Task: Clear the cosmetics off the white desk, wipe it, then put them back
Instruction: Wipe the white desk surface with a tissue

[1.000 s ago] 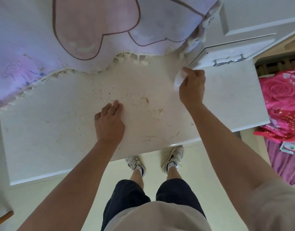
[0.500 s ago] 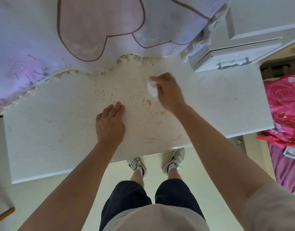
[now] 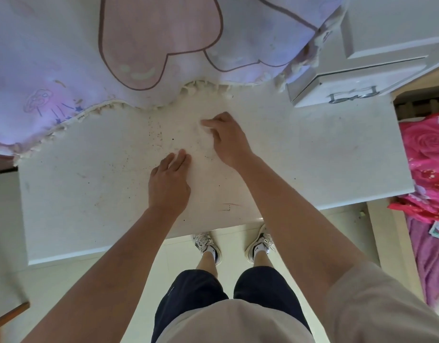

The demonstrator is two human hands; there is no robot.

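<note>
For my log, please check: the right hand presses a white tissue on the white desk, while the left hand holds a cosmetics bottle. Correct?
Not quite. The head view shows the left hand holding nothing, resting flat on the white desk. The right hand does press the white tissue on it.

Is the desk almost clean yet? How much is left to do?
Done: no cosmetics show on the white desk, so clearing looks finished. In hand: the right hand pinches a white wipe against the top near the purple cloth, while the left hand rests flat beside it. Left: brown specks dot the middle, so wiping isn't over, and then the cosmetics go back; none are in view.
</note>
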